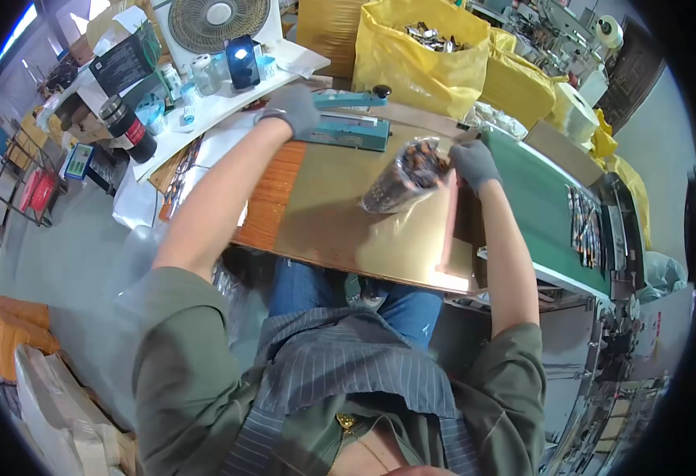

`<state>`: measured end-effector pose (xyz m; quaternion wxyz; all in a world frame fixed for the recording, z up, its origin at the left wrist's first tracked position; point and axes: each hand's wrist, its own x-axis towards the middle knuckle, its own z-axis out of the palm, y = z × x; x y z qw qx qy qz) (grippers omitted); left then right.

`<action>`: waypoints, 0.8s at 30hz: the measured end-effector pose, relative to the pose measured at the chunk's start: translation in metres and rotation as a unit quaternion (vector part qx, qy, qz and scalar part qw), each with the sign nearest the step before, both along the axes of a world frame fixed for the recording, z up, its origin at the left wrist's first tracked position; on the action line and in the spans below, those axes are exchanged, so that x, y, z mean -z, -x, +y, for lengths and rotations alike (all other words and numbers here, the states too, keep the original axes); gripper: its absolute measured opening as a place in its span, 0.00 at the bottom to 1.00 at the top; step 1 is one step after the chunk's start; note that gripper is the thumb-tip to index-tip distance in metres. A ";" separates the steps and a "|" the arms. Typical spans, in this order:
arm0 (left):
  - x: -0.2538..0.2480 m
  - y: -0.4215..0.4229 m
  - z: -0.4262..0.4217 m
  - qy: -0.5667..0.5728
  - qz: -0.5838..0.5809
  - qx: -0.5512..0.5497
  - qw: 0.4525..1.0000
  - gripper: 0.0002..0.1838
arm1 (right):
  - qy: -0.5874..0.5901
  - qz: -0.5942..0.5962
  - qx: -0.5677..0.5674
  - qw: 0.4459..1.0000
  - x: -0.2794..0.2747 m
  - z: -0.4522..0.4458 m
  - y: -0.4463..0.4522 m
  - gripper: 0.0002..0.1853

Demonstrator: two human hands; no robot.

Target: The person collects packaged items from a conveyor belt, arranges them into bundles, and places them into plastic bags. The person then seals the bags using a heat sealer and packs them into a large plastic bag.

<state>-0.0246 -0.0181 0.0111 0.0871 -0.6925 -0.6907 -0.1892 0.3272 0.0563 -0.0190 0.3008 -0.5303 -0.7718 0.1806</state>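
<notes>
A clear plastic bag (pixel 405 176) full of small dark and orange pieces leans on the brass-coloured table top (pixel 324 214). My right hand (pixel 475 163), in a grey glove, is closed on the bag's upper right edge. At the back of the table, my left hand (pixel 294 111), also gloved in grey, lies at the left end of a teal bench sealer (pixel 348 131); its fingers are hidden behind the back of the hand. The sealer's arm, with a black knob, is raised above its base.
Behind the table stands a yellow bag (pixel 419 59) of small parts. A green conveyor belt (pixel 534 194) on the right carries a row of thin pieces. On the left, a white shelf (pixel 213 107) holds a black bottle (pixel 128 129), jars, a phone and a fan (pixel 219 17).
</notes>
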 end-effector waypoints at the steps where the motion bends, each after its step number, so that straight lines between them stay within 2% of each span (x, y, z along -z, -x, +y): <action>1: -0.005 -0.005 -0.015 0.079 -0.081 0.018 0.993 0.15 | 0.064 0.072 -0.009 0.995 -0.004 -0.010 -0.011 0.16; 2: -0.009 -0.023 -0.019 0.128 -0.238 0.033 0.962 0.19 | 0.117 0.150 -0.014 0.982 -0.013 -0.011 -0.019 0.16; 3: -0.015 -0.043 -0.025 0.164 -0.389 0.029 0.906 0.24 | 0.136 0.204 -0.005 0.970 -0.016 -0.012 -0.013 0.19; 5: -0.019 -0.105 -0.045 0.183 -0.366 0.107 0.906 0.27 | 0.011 0.108 -0.076 0.991 -0.023 -0.024 0.014 0.20; 6: -0.004 -0.131 -0.044 0.184 -0.350 0.126 0.910 0.26 | -0.065 -0.008 -0.083 0.994 -0.008 -0.017 0.028 0.19; 7: 0.009 -0.143 -0.037 0.181 -0.332 0.146 0.914 0.24 | -0.098 -0.064 -0.054 0.992 -0.029 -0.038 0.042 0.18; 8: 0.010 -0.137 -0.030 0.132 -0.293 0.161 0.933 0.23 | -0.133 -0.116 -0.022 0.984 -0.057 -0.061 0.049 0.17; 10: 0.008 -0.120 -0.018 0.035 -0.212 0.190 0.958 0.22 | -0.107 -0.050 0.007 0.993 -0.082 -0.066 0.032 0.17; 11: 0.007 -0.111 -0.015 -0.048 -0.215 0.186 0.958 0.21 | -0.126 -0.068 -0.002 0.990 -0.084 -0.056 0.018 0.17; 14: -0.027 -0.106 -0.022 0.186 -0.252 0.085 0.946 0.17 | -0.146 -0.127 0.031 0.981 -0.061 -0.049 0.012 0.17; 15: -0.011 -0.091 -0.006 0.207 -0.164 0.158 0.951 0.17 | -0.084 -0.179 0.014 0.980 -0.045 -0.033 0.005 0.16; 16: -0.012 -0.084 -0.003 0.213 -0.082 0.233 0.945 0.16 | -0.056 -0.145 -0.025 0.988 -0.047 -0.031 -0.003 0.15; 17: -0.008 -0.081 -0.005 0.181 -0.153 0.212 0.948 0.16 | -0.030 -0.110 -0.065 0.991 -0.049 -0.031 -0.009 0.15; 18: -0.020 -0.087 -0.019 0.147 -0.225 0.191 0.944 0.16 | 0.034 0.008 -0.041 0.999 -0.056 -0.043 -0.007 0.14; 19: -0.028 -0.092 -0.030 0.048 -0.344 0.148 0.926 0.15 | 0.085 0.132 -0.012 0.987 -0.064 -0.055 -0.004 0.14; 22: -0.022 -0.093 -0.032 0.232 -0.289 0.090 0.924 0.14 | 0.211 0.077 -0.048 0.973 -0.045 -0.035 -0.008 0.16; 23: -0.027 -0.098 -0.035 0.288 -0.305 0.078 0.905 0.14 | 0.183 0.024 -0.067 0.981 -0.037 -0.024 -0.011 0.18; 24: -0.035 -0.098 -0.039 0.240 -0.317 0.094 0.913 0.14 | 0.144 0.057 -0.061 0.986 -0.047 -0.028 -0.011 0.18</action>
